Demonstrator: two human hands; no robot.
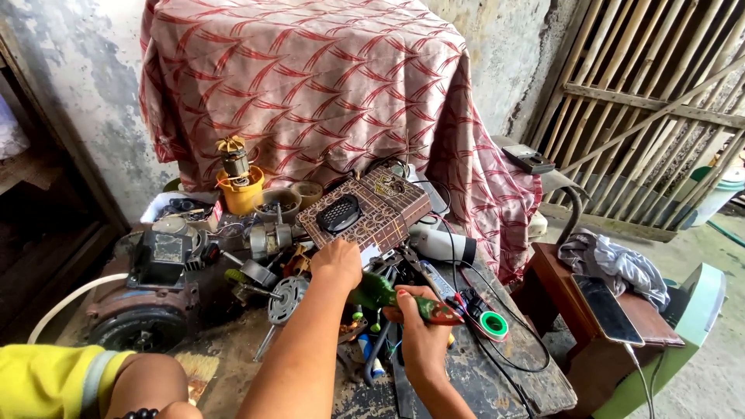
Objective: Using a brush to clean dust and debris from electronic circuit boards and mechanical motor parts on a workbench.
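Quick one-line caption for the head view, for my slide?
Over a cluttered workbench, the right hand grips a green-and-red tool while the left hand reaches among motor parts.

Counted on the workbench (497, 388): one patterned box (372, 209), one yellow cup (241, 194), one roll of green tape (493, 326), one white hair dryer (442, 244). Two hands are seen: left hand (338, 262), right hand (419, 330). One phone (607, 309) is counted on the side stool (590, 349).

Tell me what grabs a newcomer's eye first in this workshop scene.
A big red-patterned cloth draped over something bulky fills the back of the cluttered workbench. At the middle, the right hand grips a green and red tool, while the left hand rests by a patterned box.
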